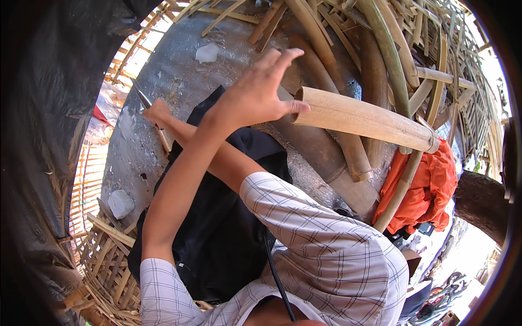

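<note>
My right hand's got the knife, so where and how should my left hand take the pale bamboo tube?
Probably by the open left end of the pale bamboo tube, coming from the left: its hollow rim faces your open left hand, letting thumb and fingers pinch the wall.

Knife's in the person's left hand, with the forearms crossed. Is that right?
Not the hand: the head view shows the knife in the right hand. The forearms are indeed crossed.
</note>
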A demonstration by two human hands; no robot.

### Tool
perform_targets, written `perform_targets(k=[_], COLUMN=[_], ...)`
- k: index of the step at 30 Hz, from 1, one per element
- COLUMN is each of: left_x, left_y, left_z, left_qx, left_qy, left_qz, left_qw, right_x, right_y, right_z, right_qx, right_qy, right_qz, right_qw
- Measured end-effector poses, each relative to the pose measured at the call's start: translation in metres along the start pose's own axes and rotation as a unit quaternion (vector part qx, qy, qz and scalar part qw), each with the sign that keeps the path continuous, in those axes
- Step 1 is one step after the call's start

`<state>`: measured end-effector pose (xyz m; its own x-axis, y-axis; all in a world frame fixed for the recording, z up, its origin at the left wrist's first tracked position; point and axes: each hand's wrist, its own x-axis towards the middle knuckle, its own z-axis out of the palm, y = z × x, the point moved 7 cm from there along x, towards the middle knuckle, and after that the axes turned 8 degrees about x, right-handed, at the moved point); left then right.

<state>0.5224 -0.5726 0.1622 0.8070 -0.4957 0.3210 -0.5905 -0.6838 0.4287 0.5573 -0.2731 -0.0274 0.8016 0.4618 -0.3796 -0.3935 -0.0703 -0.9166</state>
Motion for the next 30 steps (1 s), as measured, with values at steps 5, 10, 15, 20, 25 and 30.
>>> perform_targets(k=[5, 10, 15, 20, 25, 30], left_x=[-0.012, -0.003, -0.004, -0.014, -0.074, -0.143], left_y=[-0.047, -0.011, 0.002, 0.015, 0.008, 0.063], left_z=[0.086, 0.097, 0.072, -0.009, -0.152, -0.305], left_qx=[-0.368, -0.439, -0.277, -0.412, -0.319, -0.184], left_qy=[-0.211, -0.217, -0.073, 0.115, 0.247, 0.297], left_qz=[-0.169, -0.141, -0.103, -0.151, -0.084, -0.070], left_qw=[0.890, 0.860, 0.952, 0.891, 0.911, 0.934], right_x=[-0.011, 0.001, -0.004, -0.003, -0.004, 0.032], right_y=[-0.004, -0.002, 0.001, 0.008, 0.020, 0.019], right_z=[0.021, 0.020, 0.033, 0.020, 0.032, 0.004], right_qx=[0.037, 0.079, 0.149, 0.203, 0.048, 0.102], right_qy=[-0.032, -0.031, -0.056, -0.079, -0.102, -0.121], right_qz=[0.007, 0.006, 0.011, 0.021, 0.029, -0.046], right_qw=[0.999, 0.996, 0.987, 0.976, 0.993, 0.986])
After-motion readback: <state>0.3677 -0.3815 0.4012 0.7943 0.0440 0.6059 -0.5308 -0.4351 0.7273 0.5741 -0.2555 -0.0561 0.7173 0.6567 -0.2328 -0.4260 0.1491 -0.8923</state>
